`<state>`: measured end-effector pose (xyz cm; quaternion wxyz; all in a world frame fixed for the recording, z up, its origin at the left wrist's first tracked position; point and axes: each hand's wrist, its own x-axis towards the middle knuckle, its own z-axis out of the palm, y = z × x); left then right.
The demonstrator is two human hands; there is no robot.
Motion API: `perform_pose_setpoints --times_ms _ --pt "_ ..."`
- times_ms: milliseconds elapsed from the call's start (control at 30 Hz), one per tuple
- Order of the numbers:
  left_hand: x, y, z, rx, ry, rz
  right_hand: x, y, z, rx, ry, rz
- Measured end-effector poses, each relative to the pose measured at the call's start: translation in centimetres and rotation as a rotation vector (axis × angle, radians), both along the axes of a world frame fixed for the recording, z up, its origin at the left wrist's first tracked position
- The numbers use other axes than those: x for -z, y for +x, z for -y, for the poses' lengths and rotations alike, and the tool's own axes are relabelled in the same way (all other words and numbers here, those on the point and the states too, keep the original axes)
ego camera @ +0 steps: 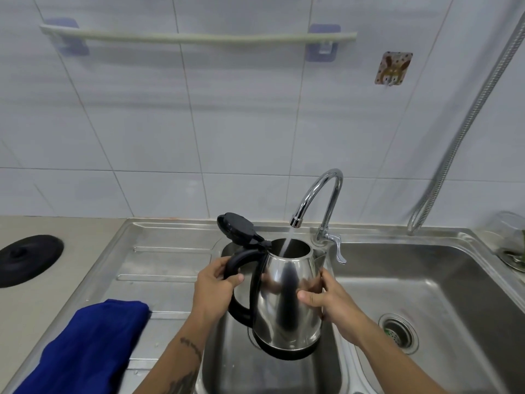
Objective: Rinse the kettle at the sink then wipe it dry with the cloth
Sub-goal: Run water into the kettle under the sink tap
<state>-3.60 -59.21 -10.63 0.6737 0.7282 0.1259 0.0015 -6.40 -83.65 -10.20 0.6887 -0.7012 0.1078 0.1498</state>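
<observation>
A steel kettle (287, 302) with a black handle and its black lid (237, 230) flipped open hangs upright over the left basin of the sink (272, 376). My left hand (213, 282) grips the handle. My right hand (326, 300) presses against the kettle's right side. Water runs from the curved chrome tap (318, 194) straight into the kettle's open mouth. A blue cloth (85, 354) lies on the steel drainboard (159, 268) at the lower left, apart from both hands.
The right basin (443, 280) has a drain strainer (397, 331). The black kettle base (28, 260) sits on the counter at far left. A metal hose (466, 129) hangs at the right, with a glass jar (511, 237) by the sink corner. A towel rail (199, 38) is mounted on the tiled wall.
</observation>
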Motion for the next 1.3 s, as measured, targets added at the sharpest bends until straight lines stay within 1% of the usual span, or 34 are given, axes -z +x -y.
perform_pose_setpoints --times_ms 233,433,567,700,933,1167,1300 --pt "0.2 0.8 0.4 -0.002 -0.019 0.012 0.5 0.3 0.1 0.032 -0.015 0.017" --pt "0.0 0.9 0.2 -0.012 -0.01 0.024 0.2 0.2 -0.5 0.026 0.003 0.041" --pt "-0.3 0.8 -0.1 -0.026 0.035 0.036 0.0 0.1 -1.0 0.037 -0.007 0.057" --pt "-0.6 0.8 -0.1 -0.063 0.026 0.046 -0.3 0.1 -1.3 0.044 -0.017 0.079" --pt "-1.0 0.7 -0.1 -0.065 0.021 0.052 -0.3 0.0 -1.4 0.07 -0.032 0.082" --pt "-1.3 0.3 0.8 -0.11 0.148 0.114 -0.1 -0.2 -1.3 0.052 -0.048 0.111" --pt "-1.2 0.5 1.3 -0.114 0.216 0.122 -0.1 0.0 -1.0 0.051 -0.094 0.132"
